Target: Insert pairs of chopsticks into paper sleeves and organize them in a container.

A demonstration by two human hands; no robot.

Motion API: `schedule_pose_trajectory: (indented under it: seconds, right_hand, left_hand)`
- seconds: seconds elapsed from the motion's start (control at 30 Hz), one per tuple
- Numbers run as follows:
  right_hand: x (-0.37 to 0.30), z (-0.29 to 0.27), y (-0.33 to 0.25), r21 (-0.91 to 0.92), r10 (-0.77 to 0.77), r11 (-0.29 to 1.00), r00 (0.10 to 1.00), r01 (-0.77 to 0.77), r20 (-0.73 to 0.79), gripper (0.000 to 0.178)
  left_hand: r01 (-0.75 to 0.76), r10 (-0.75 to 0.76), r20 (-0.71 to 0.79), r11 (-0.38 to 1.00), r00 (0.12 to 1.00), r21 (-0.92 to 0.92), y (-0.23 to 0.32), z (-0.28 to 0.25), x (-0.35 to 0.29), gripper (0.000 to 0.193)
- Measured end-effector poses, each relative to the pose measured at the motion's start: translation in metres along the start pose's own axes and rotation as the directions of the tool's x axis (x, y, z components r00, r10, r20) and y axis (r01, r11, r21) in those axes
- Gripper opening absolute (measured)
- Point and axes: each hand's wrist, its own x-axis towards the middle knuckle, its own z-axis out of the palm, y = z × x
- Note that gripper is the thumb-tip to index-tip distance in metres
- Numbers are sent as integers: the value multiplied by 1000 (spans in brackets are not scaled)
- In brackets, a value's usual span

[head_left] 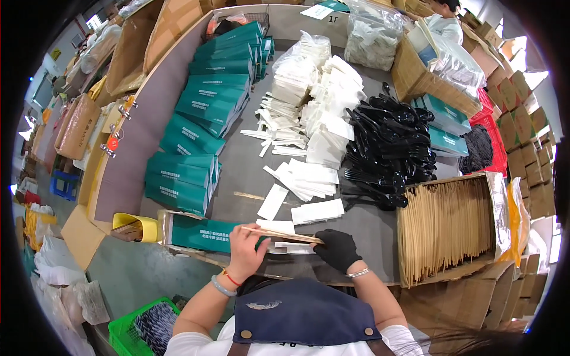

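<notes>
My bare left hand (246,246) and black-gloved right hand (337,250) are at the table's near edge. Between them, thin wooden chopsticks (284,234) lie nearly level, left end in my left fingers, right end at the gloved fingertips. How many there are I cannot tell. Just left of my left hand, flat green printed sleeves (196,233) lie in a low open box. White paper packets (317,210) are spread beyond my hands. To my right, a cardboard box (494,204) holds a dense row of wooden chopsticks (445,231).
Black plastic cutlery (389,148) is heaped right of a big pile of white packets (329,89). Stacks of green sleeves (211,101) line the left side by the raised grey wall (139,118). A yellow container (135,228) hangs at the left corner. Another person (445,24) is at far right.
</notes>
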Motion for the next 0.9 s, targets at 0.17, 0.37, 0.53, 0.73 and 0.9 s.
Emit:
schedule_pose_trajectory:
  seconds: [0.17,0.37,0.53,0.73,0.9]
  right_hand:
    - [-8,4,16,143,77,989,950,-35,-304,15]
    - [-31,21,51,256,132,967,852,2,-506,14]
    - [-38,4,43,261,114,965,923,-15,-368,26]
    - [-54,-21,44,-210,-11,978,999,1,-47,33]
    - [-46,-19,52,-357,-206,917,978,176,-46,36]
  left_hand:
    - [34,-45,148,996,988,78,-3,0,21,37]
    - [29,-34,222,999,975,27,-17,6,28,23]
    - [-65,59,73,994,996,90,4,13,55,34]
    - [11,0,201,999,980,-52,-12,-18,20,60]
    - [-152,122,333,986,935,68,-16,-24,6,75]
